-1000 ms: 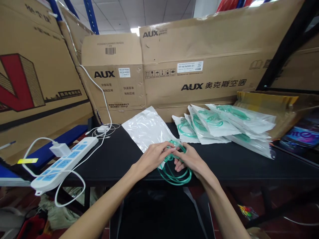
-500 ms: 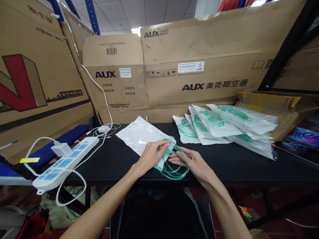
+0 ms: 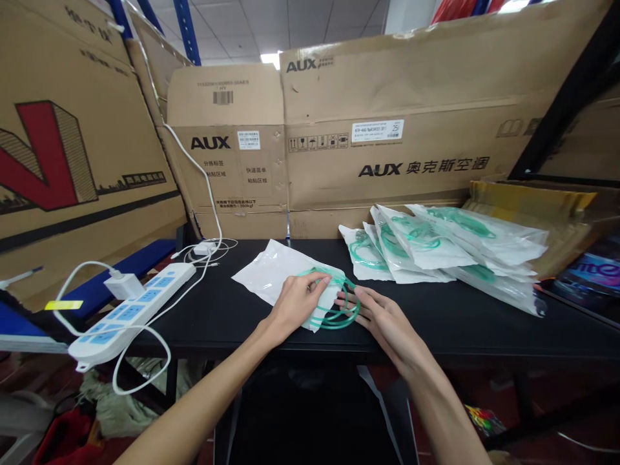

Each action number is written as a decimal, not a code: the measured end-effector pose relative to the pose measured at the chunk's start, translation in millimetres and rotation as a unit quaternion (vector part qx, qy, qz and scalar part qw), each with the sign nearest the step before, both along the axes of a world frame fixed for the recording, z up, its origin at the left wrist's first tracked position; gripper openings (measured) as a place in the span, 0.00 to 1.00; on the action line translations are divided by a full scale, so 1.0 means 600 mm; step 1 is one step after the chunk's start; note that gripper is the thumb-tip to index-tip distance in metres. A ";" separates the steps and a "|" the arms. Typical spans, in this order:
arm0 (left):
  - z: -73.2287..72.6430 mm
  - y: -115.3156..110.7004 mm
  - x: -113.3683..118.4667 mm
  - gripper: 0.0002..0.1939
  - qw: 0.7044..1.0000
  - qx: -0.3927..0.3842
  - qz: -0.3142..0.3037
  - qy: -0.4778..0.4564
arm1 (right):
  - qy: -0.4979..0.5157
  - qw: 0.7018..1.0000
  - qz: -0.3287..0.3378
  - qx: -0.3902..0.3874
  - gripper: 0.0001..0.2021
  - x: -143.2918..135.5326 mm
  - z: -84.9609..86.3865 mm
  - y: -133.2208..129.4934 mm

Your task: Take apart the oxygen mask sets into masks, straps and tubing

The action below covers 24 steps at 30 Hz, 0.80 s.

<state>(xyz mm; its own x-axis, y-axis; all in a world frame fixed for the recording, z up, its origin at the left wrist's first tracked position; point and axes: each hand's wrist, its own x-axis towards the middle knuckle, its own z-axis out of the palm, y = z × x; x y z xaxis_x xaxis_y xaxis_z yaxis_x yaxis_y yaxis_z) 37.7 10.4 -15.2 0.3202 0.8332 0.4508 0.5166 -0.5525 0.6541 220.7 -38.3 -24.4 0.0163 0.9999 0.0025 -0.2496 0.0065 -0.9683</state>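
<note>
A coil of green plastic tubing (image 3: 339, 319) lies partly over a white and clear pouch (image 3: 269, 270) near the front edge of the black table. My left hand (image 3: 301, 298) pinches the coil's upper left side, over the pouch, its fingers closed. On the coil's right side is my right hand (image 3: 374, 311), with its thumb and fingers closed around the loops and its other fingertips reaching inside the ring. How far the tubing reaches into the pouch I cannot tell.
Several filled pouches (image 3: 416, 240) holding green tubing are heaped at the right. A white power strip (image 3: 133, 316) with a charger (image 3: 124, 284) and looping cable lies at the left. Cardboard panels (image 3: 329, 174) stand along the back of the black table (image 3: 436, 323).
The tubing coil has moved up and left, further over the pouch, and less of it hangs toward the table edge. Both hands stay on it. The view has shifted slightly.
</note>
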 end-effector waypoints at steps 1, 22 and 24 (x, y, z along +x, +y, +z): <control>0.000 0.001 0.000 0.19 1.000 0.002 0.010 -0.002 | -0.012 1.000 0.004 0.000 0.11 0.007 0.002 -0.004; 0.036 -0.060 0.033 0.17 0.990 -0.007 -0.139 -0.004 | -0.089 0.990 0.007 0.109 0.19 -0.023 -0.009 0.006; 0.041 -0.063 0.033 0.18 0.992 -0.016 -0.123 0.022 | -0.115 0.987 0.030 0.104 0.21 -0.014 -0.005 0.003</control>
